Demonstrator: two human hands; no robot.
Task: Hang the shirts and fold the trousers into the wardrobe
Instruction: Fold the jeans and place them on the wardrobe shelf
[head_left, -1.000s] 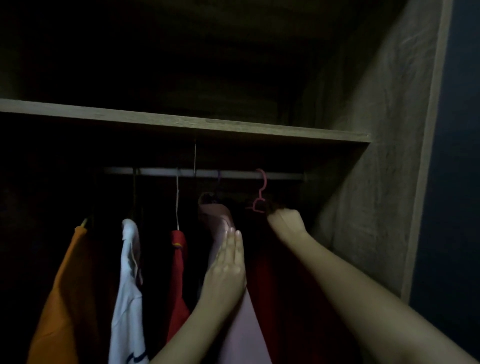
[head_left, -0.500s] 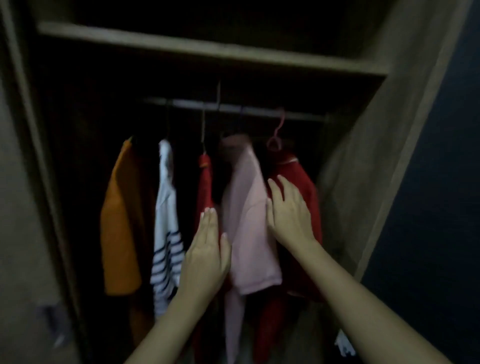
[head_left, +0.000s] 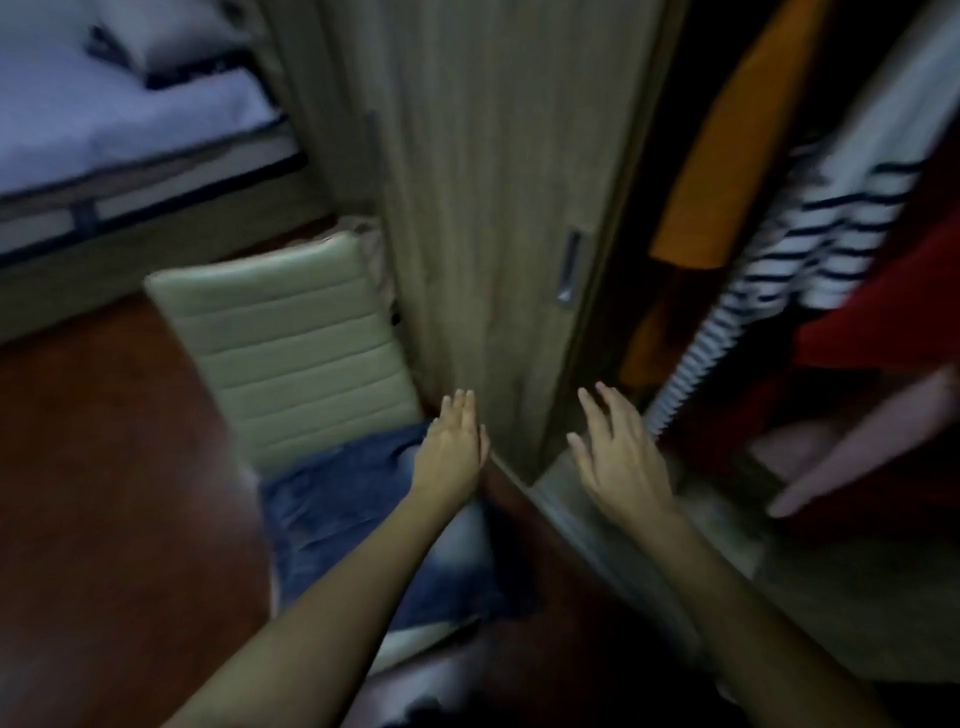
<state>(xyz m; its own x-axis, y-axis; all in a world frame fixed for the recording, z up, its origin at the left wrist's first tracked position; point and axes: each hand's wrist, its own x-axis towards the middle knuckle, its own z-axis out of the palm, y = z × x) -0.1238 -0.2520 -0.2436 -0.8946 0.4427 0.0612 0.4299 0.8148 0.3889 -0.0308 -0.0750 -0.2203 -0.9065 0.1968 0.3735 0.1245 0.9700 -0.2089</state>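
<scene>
Blue denim trousers (head_left: 353, 499) lie crumpled on the seat of a pale green chair (head_left: 291, 332) left of the wardrobe. My left hand (head_left: 452, 436) hovers flat over the trousers' far end, fingers apart, holding nothing. My right hand (head_left: 618, 452) is spread and empty in front of the wardrobe's lower edge (head_left: 587, 514). Inside the wardrobe hang an orange shirt (head_left: 727, 156), a white shirt with dark stripes (head_left: 826, 223) and a red shirt (head_left: 893, 312). A pink sleeve (head_left: 857, 447) dangles lower right. The picture is blurred.
The wardrobe's wooden door (head_left: 498, 208) with a metal recessed handle (head_left: 569, 270) stands between the chair and the open section. A bed with a pale sheet (head_left: 114, 114) is at the upper left. Reddish-brown floor (head_left: 104, 493) lies left of the chair.
My view has swung down and left from the hanging rail to the chair and trousers. Both hands have left the hanging shirts and dropped low, open and empty.
</scene>
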